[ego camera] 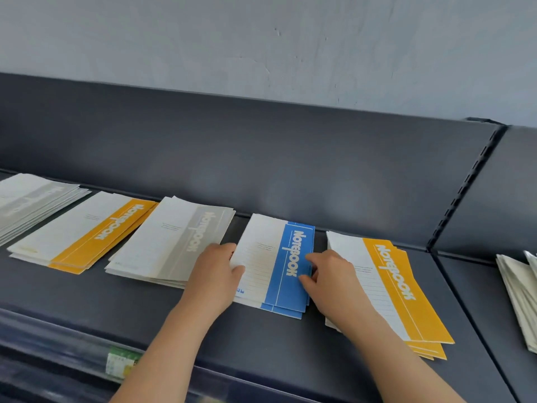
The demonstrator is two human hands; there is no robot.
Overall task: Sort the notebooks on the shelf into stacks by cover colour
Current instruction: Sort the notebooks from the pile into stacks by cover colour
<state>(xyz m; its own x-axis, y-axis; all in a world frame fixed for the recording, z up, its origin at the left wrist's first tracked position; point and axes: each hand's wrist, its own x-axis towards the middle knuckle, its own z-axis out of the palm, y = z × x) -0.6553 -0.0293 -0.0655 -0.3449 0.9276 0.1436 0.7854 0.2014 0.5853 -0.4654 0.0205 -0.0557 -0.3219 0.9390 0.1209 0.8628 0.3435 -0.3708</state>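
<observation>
Left hand [216, 267], right hand [331, 276], gripping blue notebooks [286, 292]

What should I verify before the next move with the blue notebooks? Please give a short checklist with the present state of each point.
1. Both hands on the blue stack: ok; the left hand holds its left edge, the right hand pinches its right edge.
2. Only blue covers there: ok, as far as the visible edges show.
3. Blue stack squared: not ok; lower notebooks stick out toward the person.
4. One stack per colour: not ok; the left yellow stack and right yellow stack lie apart, likewise the far-left grey stack and middle grey stack.
5. Colour of the far-right pile: cannot tell.
</observation>
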